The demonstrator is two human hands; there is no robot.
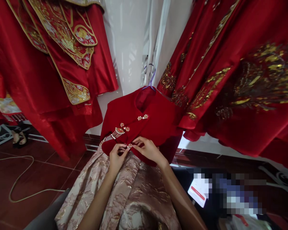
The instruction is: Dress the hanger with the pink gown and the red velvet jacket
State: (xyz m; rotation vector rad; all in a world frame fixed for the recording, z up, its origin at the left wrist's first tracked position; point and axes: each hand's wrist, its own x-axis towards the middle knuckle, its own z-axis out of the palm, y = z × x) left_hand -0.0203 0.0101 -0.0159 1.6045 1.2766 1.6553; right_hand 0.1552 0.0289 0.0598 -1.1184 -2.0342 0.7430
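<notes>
A dark red jacket point(156, 119) hangs in front of me over a pale gold brocade skirt point(124, 195). Pearl clasps run down its front: one near the collar point(143, 117), one with a red and gold tassel ornament point(120, 130), and a third at the hem point(130, 145). My left hand point(116, 156) and my right hand point(147, 149) meet at the hem clasp. Both pinch the fabric edges on either side of it, fingers curled.
Red robes with gold embroidery hang at the left point(60, 48) and right point(242, 80). A white wall point(132, 48) stands behind. A pale cable point(21, 179) loops over the dark red tiled floor. Dark sandals point(19, 137) lie at the far left.
</notes>
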